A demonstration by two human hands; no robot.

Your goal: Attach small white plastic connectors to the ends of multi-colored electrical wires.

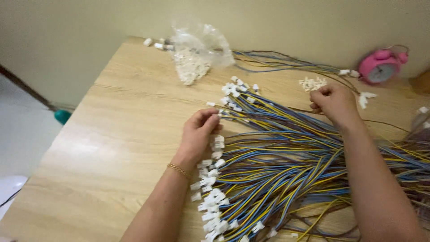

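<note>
A big spread of blue, yellow and brown wires (pixel 286 166) lies on the wooden table (pixel 116 134), each wire ending in a small white plastic connector (pixel 214 197). My left hand (pixel 199 134) rests at the wire ends in the middle, its fingertips pinched on a wire end with a connector. My right hand (pixel 333 102) is closed near the back, right beside a small heap of loose white connectors (pixel 312 83); what it holds between the fingers is hidden. A thin gold bracelet (pixel 178 169) circles my left wrist.
A clear plastic bag of white connectors (pixel 195 58) lies at the table's back. A pink alarm clock (pixel 380 67) stands at the back right against the wall. More wires (pixel 277 60) run along the back edge. The table's left edge drops to a pale floor (pixel 22 130).
</note>
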